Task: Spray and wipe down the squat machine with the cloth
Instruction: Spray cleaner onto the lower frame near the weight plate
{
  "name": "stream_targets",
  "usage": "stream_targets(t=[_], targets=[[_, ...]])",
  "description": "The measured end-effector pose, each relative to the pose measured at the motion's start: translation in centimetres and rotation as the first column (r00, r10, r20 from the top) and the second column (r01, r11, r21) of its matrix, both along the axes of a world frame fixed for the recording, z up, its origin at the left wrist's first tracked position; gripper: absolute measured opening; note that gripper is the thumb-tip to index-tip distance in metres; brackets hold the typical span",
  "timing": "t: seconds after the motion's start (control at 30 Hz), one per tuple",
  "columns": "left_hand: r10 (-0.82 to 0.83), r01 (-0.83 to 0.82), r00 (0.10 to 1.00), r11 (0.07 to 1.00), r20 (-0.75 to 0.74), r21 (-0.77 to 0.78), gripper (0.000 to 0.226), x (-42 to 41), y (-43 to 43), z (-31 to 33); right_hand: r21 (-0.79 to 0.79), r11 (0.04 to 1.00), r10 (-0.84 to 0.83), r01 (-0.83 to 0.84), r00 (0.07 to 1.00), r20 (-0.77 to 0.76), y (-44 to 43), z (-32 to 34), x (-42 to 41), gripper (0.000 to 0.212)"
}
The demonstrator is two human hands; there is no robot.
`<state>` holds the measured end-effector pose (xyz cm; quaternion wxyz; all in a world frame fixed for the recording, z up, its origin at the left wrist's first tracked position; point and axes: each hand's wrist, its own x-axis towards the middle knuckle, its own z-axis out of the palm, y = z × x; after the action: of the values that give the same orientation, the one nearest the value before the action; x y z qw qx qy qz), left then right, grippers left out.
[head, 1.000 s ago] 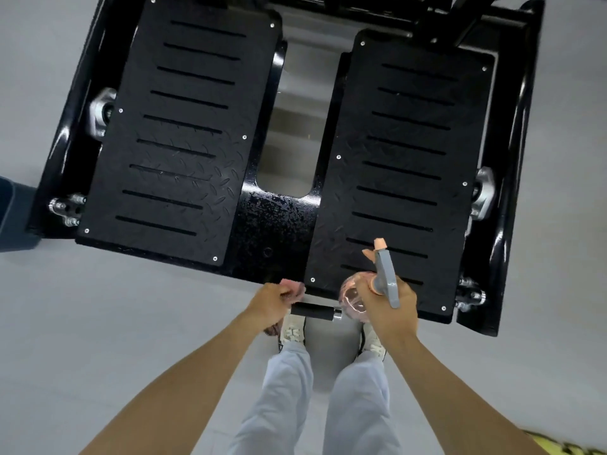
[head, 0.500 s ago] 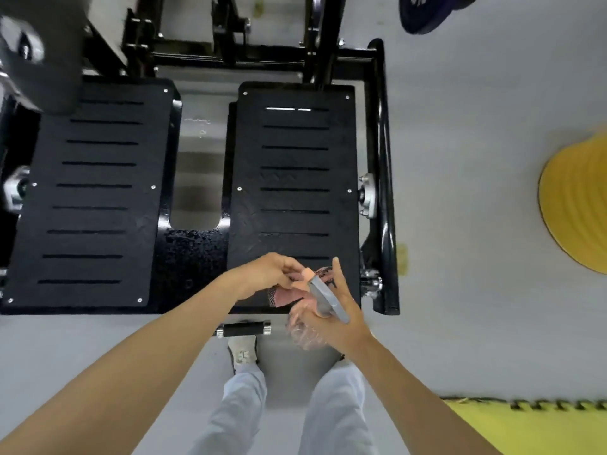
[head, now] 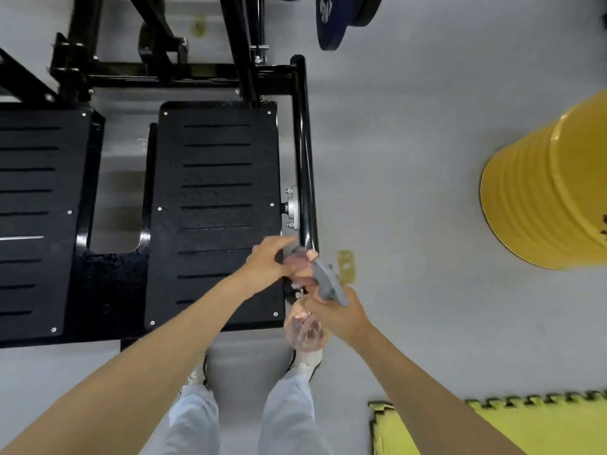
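Grey gym floor (head: 410, 159) fills most of the shot, with a big ribbed yellow drum (head: 551, 198) on the right edge, a yellow-green interlocking foam mat (head: 492, 428) in the lower right corner and a dark blue weight plate (head: 341, 18) at the top. Left half of the frame is the black squat machine (head: 213, 205) with its slotted tread footplates and a glossy black side tube (head: 303, 152) running down the middle of the frame. Left hand (head: 267, 262) is curled around a bunched pinkish cloth (head: 297, 261), pressing it at the lower end of that tube, just right of the footplate's edge. Right hand (head: 335, 310) is wrapped round a clear spray bottle with a grey trigger head (head: 323, 284), held right beside the cloth, bottle body hanging lower-centre. Light trouser legs and shoes show at the bottom.
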<state>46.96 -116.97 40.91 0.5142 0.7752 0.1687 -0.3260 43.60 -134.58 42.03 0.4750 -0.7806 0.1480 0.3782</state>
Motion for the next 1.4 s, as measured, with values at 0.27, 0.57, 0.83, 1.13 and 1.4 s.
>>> stream_targets(t=[0.27,0.57,0.83,1.13,1.4], targets=[[-0.021,-0.040,0.986,0.930,-0.163,-0.365,0.098,-0.3,-4.2,0.4,0.022,0.959,-0.283,0.284,0.958,-0.041,0.6,-0.7,4.4,0.044],[-0.085,0.079,0.987,0.996,0.139,0.051,0.127,1.6,-5.5,-0.8,0.108,0.958,-0.254,0.265,0.961,-0.108,0.8,0.5,7.8,0.017],[0.197,-0.202,0.979,0.901,-0.053,-0.385,0.104,10.1,-0.3,2.2,0.038,0.867,-0.451,0.496,0.816,-0.362,3.5,0.7,12.8,0.061],[0.185,-0.178,0.983,0.908,-0.018,-0.381,0.098,19.1,3.7,3.5,0.347,0.452,-0.571,0.821,0.566,-0.595,9.0,0.0,19.9,0.052],[0.458,-0.432,0.881,0.880,0.114,-0.196,0.024,26.4,1.8,2.4,0.279,0.481,-0.669,0.831,0.553,-0.497,10.4,-2.4,26.4,0.047]])
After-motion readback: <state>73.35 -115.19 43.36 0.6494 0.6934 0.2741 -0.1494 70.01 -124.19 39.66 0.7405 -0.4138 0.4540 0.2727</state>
